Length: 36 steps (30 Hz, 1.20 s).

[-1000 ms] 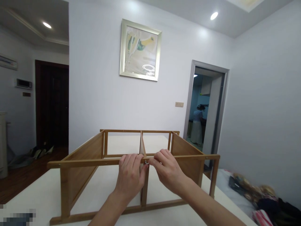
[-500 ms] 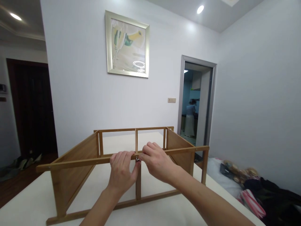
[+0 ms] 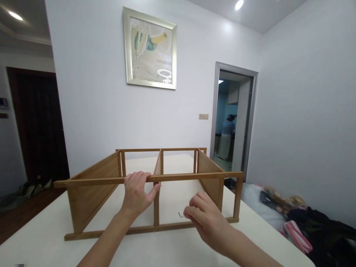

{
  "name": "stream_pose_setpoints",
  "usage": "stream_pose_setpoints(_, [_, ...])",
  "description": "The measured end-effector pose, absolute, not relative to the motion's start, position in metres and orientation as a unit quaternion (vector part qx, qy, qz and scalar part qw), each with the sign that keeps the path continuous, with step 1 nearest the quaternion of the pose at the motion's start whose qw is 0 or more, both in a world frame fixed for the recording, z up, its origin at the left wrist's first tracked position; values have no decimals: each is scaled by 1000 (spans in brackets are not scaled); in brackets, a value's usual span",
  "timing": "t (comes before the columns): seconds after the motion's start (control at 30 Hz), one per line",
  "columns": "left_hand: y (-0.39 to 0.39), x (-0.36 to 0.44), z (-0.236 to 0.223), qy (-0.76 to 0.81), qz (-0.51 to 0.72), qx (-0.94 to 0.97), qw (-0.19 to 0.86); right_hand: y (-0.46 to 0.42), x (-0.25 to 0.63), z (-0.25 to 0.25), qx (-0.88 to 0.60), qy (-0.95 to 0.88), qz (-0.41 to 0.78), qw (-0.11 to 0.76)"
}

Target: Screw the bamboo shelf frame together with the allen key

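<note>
A bamboo-coloured wooden rack frame (image 3: 91,181) lies on its side on a white table (image 3: 50,237). My left hand (image 3: 137,193) grips the frame's near top rail just left of the middle upright. Lower and to the right, my right hand (image 3: 207,220) pinches a small bent metal hex key (image 3: 181,214), held in front of the frame's bottom rail, close to the table top.
A framed picture (image 3: 150,48) hangs on the wall behind. An open doorway (image 3: 232,118) at right shows another person standing far off. Clothes and bags (image 3: 300,222) lie on a bed at the lower right. A dark door (image 3: 36,126) is at left.
My right hand left the top rail joint and dropped down to the right with the hex key. My left hand stayed on the rail. The camera view shifted slightly.
</note>
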<state>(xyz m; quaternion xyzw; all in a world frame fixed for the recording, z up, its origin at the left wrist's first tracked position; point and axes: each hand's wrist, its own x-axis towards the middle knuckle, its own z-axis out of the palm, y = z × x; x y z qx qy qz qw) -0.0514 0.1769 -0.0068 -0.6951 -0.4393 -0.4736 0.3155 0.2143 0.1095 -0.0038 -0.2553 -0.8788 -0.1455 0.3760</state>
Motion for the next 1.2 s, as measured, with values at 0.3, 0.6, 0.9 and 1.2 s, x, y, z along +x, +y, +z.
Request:
stream_pose_setpoints(0.3, [188,-99,-4,-459,-453,-680,349,91,278,-99,-385,-827,-55,407])
stream_pose_setpoints(0.6, [208,-150,-2,-479,-450,-679,327,101,281,-108,-462,-799,10,385])
stream_pose_setpoints(0.9, [202,-142,-7,-473,-542,-615,323,100,272,-120,-476,-825,-24,305])
stream_pose_setpoints(1.2, [132,-7,-89,-309,-359,-873,117,98,272,-122,-492,-814,18,310])
